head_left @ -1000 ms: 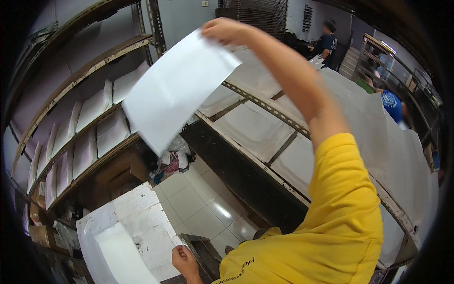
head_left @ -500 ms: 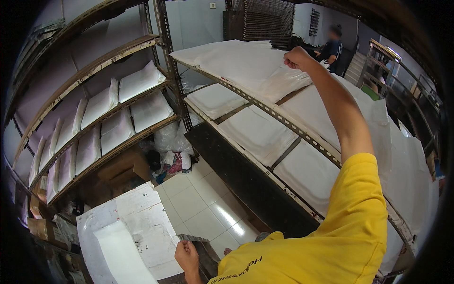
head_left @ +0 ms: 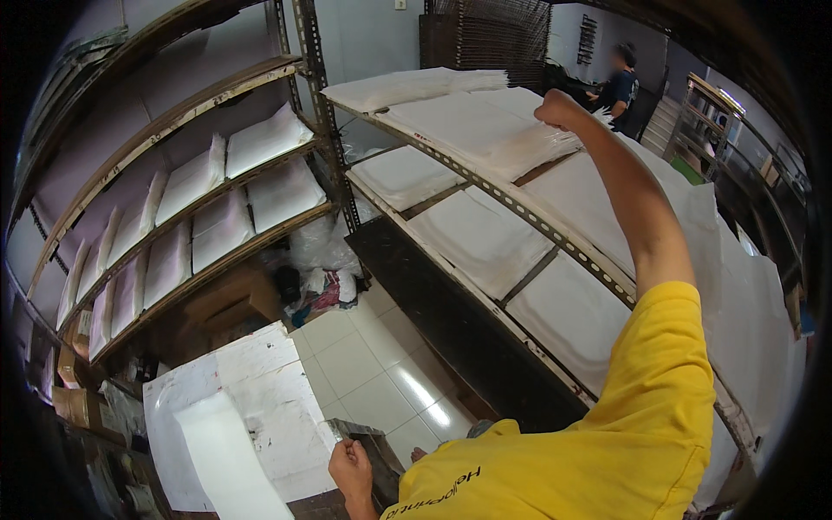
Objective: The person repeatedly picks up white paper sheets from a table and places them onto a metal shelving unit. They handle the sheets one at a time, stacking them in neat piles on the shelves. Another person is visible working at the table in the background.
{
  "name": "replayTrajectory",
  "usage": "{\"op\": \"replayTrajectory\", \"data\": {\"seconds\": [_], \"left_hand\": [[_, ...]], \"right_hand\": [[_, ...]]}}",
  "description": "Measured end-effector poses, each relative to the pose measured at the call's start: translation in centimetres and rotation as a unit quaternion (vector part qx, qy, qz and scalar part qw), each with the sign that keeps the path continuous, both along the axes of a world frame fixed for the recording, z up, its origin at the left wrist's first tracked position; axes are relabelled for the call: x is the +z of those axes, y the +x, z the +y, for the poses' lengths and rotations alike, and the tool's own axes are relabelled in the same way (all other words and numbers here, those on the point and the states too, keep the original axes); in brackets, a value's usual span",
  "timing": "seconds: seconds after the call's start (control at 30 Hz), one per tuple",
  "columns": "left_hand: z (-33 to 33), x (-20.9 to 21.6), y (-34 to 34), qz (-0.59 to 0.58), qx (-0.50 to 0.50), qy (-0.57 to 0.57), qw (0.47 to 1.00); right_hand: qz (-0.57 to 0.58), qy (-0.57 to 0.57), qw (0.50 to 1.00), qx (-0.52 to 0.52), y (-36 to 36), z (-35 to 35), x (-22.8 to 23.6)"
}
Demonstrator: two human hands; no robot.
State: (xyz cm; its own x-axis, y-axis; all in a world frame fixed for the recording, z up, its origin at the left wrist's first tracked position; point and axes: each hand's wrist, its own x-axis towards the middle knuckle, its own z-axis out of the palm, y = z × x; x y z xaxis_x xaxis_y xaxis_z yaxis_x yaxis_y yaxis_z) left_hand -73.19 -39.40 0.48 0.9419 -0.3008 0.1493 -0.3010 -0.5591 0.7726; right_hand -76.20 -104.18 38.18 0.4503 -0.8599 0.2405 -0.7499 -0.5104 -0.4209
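Observation:
My right arm reaches out over the upper rack shelf. My right hand [head_left: 559,111] is closed at the right edge of a stack of white sheets [head_left: 472,120]; whatever its curled fingers hold is hidden. Loose sheet edges fan out beneath and beside it. Low down, my left hand [head_left: 350,472] is closed at the near right corner of a stained white tabletop [head_left: 277,394], its fingers around the edge. A long white sheet [head_left: 227,451] lies on that tabletop, left of my left hand.
More sheet stacks fill the lower rack shelf [head_left: 472,236] and the left shelves [head_left: 269,195]. A dark plank [head_left: 451,321] runs along the rack above the tiled floor [head_left: 368,355]. Cardboard boxes [head_left: 87,412] stand at left. Another person [head_left: 620,87] is at the far right.
The view has shifted slightly. A dividing edge now shows between the two back stacks on the upper shelf, where the paper looked continuous before. Both hands stay closed at nearly the same places.

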Motion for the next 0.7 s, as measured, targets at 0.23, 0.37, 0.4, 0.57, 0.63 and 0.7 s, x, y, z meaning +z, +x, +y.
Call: {"op": "replayTrajectory", "data": {"seconds": [0.23,0.37,0.4,0.57,0.63,0.7], "left_hand": [[0.0,-1.3,0.6,-0.003,0.000,-0.010,1.000],[1.3,0.1,0.1,-0.023,0.013,0.011,1.000],[1.7,0.2,0.2,-0.036,0.006,0.025,0.999],[1.6,1.2,-0.8,-0.039,0.024,0.017,0.999],[1.7,0.9,-2.2,-0.035,0.053,0.053,0.997],[1.4,1.3,-2.8,-0.047,0.055,0.035,0.997]], "right_hand": [[0.092,-0.276,0.955,0.053,0.1,-5.3,-0.1],[-0.055,-0.182,0.955,0.227,7.0,4.3,3.6],[-0.088,-0.148,0.942,0.289,8.6,7.6,4.2],[-0.105,-0.154,0.814,0.549,14.9,24.4,4.2],[-0.118,-0.105,0.766,0.623,16.2,30.3,1.5],[-0.130,-0.057,0.754,0.642,14.3,33.2,-1.2]]}}
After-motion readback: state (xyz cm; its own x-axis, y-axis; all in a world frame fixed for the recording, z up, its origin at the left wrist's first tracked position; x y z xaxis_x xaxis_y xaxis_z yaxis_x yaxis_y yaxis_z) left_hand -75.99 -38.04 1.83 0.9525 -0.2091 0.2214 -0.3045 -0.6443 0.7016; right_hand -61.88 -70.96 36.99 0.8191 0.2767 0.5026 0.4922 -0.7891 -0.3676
